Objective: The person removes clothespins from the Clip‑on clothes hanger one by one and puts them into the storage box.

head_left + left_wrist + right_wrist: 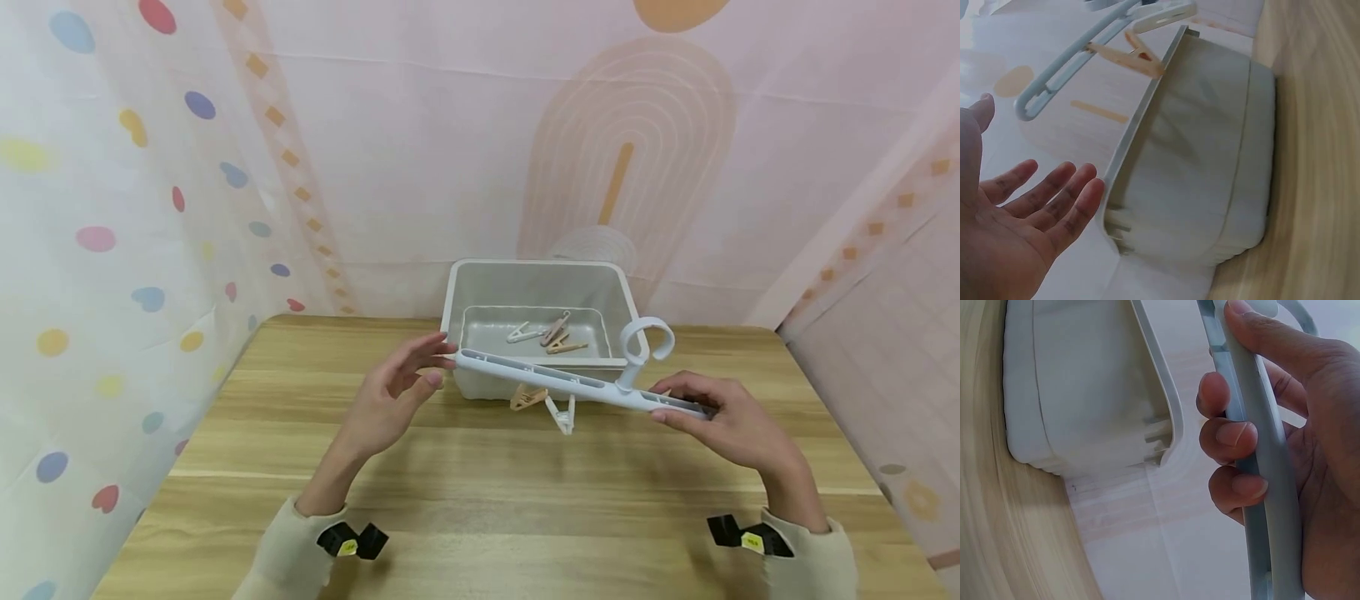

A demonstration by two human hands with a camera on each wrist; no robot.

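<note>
My right hand grips the right end of a pale blue-white clip hanger, fingers curled round its slotted bar. The hanger's round hook points up. From the bar hang a tan clothespin and a white clothespin; the tan clothespin also shows in the left wrist view. My left hand is beside the bar's left end with its fingers loosely extended. In the left wrist view, a gap separates that hand from the bar.
Behind and below the hanger, a grey-white plastic bin stands at the back of the wooden table. Inside lie several clothespins, among them a white one and a tan one. Patterned cloth hangs behind and to the sides.
</note>
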